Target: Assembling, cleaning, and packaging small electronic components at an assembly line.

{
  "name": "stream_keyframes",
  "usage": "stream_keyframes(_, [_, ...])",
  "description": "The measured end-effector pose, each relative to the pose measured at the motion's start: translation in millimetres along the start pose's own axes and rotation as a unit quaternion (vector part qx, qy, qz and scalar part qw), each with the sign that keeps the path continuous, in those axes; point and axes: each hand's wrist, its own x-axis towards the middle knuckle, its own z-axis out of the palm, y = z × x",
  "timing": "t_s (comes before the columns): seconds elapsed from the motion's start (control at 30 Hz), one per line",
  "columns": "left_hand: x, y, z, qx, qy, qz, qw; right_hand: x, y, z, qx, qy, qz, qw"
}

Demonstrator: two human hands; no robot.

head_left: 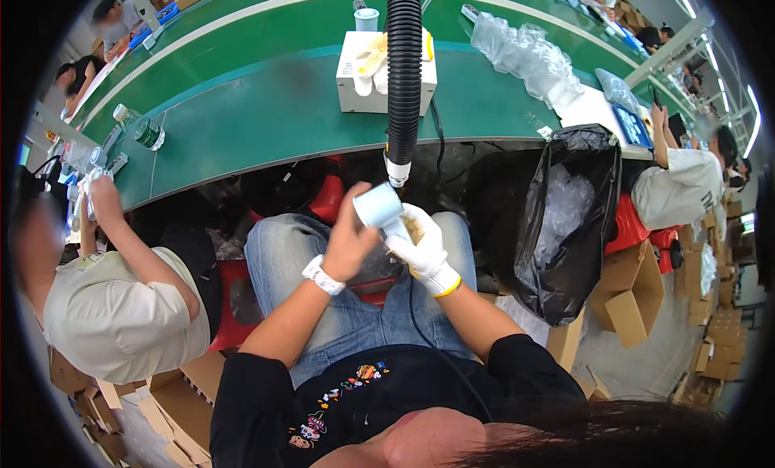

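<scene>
Over my lap is a pale blue device with a wide cylindrical head and a narrower stem; its exact kind does not show. My left hand, bare and with a white watch at the wrist, is closed around the left side of the head. My right hand, in a white glove with a yellow cuff edge, grips the stem, its fingers partly hidden. Just above the device hangs a black corrugated hose ending in a metal nozzle.
A white box with gloves on it stands on the green bench. A bottle lies at left, plastic wrap at right. A black bag is by my right knee. Co-workers sit either side.
</scene>
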Motion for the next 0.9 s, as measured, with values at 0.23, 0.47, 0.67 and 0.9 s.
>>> stream_keyframes(0.23, [11, 7, -19, 0.039, 0.061, -0.010, 0.997, 24, -10, 6, -0.146, 0.017, -0.001, 0.989])
stream_keyframes(0.47, [5, 14, -33, -0.121, 0.168, -0.138, 0.969, 22, -38, 10, 0.263, -0.022, 0.358, 0.896])
stream_keyframes(0.67, [11, 34, -44, -0.152, 0.123, -0.159, 0.968, 12, -24, -6, -0.069, -0.034, 0.153, 0.985])
stream_keyframes(0.9, [9, 45, -38, 0.027, 0.037, -0.246, 0.968, 10, -61, -2, -0.456, -0.149, -0.120, 0.869])
